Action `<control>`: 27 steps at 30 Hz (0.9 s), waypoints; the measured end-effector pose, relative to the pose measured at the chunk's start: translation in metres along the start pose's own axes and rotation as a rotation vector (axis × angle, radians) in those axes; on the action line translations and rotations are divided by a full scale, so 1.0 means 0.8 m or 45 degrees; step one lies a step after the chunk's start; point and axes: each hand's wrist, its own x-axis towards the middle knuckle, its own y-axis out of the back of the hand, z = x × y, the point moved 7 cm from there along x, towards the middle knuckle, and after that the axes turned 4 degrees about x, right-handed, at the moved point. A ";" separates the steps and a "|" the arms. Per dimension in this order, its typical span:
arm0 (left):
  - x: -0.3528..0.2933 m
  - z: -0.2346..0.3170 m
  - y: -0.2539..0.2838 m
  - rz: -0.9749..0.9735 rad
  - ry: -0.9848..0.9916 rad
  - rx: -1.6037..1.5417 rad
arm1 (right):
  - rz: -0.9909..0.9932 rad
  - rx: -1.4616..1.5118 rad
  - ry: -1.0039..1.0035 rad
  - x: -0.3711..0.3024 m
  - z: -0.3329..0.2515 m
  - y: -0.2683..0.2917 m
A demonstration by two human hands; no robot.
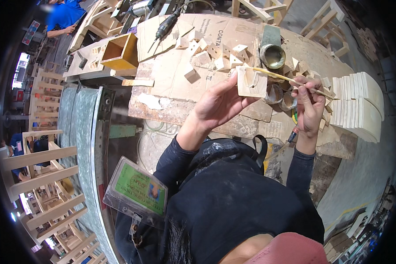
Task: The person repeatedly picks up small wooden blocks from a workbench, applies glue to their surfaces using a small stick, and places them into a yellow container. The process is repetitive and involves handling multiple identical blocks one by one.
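My left hand (219,100) grips a small pale wooden block (253,90) by its edge, holding it up over the work table. A thin yellowish stick (275,75) is pinched in the fingers of my right hand (310,103). It slants across to the left, and its far end lies at the top of the block; whether it touches cannot be made out. Just beyond and between my hands, a green-sided can (272,56) lies tilted with its mouth toward me. Smaller crusted pots (273,94) sit below it, partly behind the block and my right hand.
Loose wooden blocks (215,50) with drilled holes lie on cardboard (163,83). A corded power tool (167,26) and a yellow open box (120,52) are at the back left. Stacked curved wooden pieces (358,116) stand at right. A person in blue (68,17) is far left.
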 end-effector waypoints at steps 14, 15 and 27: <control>0.002 0.001 -0.001 -0.042 0.000 -0.013 | 0.006 0.037 -0.018 -0.010 -0.003 -0.005; 0.003 0.001 0.000 -0.043 -0.002 -0.005 | -0.013 0.031 -0.032 -0.009 -0.001 -0.008; -0.006 0.015 0.017 -0.078 -0.134 0.242 | 0.141 0.042 -0.003 -0.021 -0.014 -0.012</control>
